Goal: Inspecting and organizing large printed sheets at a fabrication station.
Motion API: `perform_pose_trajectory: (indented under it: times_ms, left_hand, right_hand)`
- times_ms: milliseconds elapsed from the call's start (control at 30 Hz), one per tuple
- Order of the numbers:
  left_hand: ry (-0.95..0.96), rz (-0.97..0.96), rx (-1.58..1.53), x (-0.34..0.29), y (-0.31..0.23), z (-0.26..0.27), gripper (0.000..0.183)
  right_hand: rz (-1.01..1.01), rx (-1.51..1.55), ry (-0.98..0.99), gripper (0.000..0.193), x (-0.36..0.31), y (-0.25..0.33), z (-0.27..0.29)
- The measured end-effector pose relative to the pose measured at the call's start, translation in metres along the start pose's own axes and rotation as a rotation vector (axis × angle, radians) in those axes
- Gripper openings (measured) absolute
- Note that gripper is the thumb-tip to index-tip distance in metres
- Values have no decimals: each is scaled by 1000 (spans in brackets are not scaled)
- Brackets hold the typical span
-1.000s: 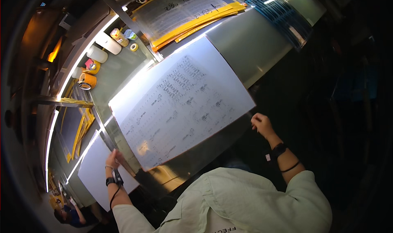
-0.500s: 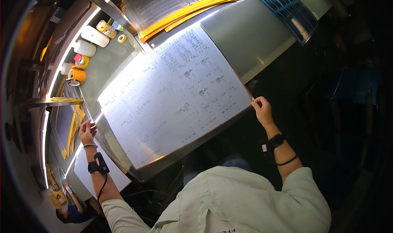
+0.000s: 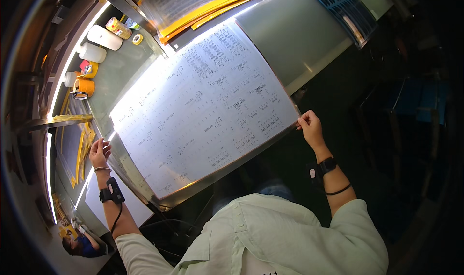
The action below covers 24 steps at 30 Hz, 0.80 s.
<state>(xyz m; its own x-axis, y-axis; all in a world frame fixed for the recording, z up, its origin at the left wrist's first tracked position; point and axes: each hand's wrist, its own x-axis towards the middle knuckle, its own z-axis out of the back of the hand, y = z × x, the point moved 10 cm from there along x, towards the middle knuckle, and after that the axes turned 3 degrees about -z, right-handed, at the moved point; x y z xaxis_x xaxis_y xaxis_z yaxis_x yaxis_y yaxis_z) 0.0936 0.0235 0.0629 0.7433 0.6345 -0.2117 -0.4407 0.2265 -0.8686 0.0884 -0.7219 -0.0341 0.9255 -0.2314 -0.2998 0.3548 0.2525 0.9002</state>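
A large white printed panel (image 3: 183, 125) with rows of small dark marks lies slanted on the worktop, a thin brownish edge along its near and right sides. My right hand (image 3: 311, 129) pinches the panel's right-hand corner, thumb and fingertips closed together. Out past the panel's left side, my left hand (image 3: 100, 151) hangs apart from it. Its thumb and forefinger meet in a pinch with the other fingers curled loosely; whatever they hold, if anything, is too small to make out.
Yellow-edged sheets (image 3: 203, 9) are stacked beyond the panel. A blue slatted rack (image 3: 338, 9) stands far right. Tape rolls (image 3: 85, 87) and white rolls (image 3: 105, 37) line the left. A white sheet (image 3: 113, 197) lies near my left forearm. A co-worker (image 3: 87, 243) is at lower left.
My left hand has shifted slightly left and its fingers look a little more spread. My right hand stays at the panel's corner. The view has shifted slightly.
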Motion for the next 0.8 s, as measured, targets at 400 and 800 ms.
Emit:
perform_pose_trajectory:
  times_ms: [400, 800]
  left_hand:
    - [-1, 51, -20, 2, 15, -12, 14]
    - [26, 33, -23, 7, 10, -7, 14]
  right_hand:
    - [1, 39, 74, 10, 3, 2, -3]
    - [-88, 127, 111, 10, 1, -3, -7]
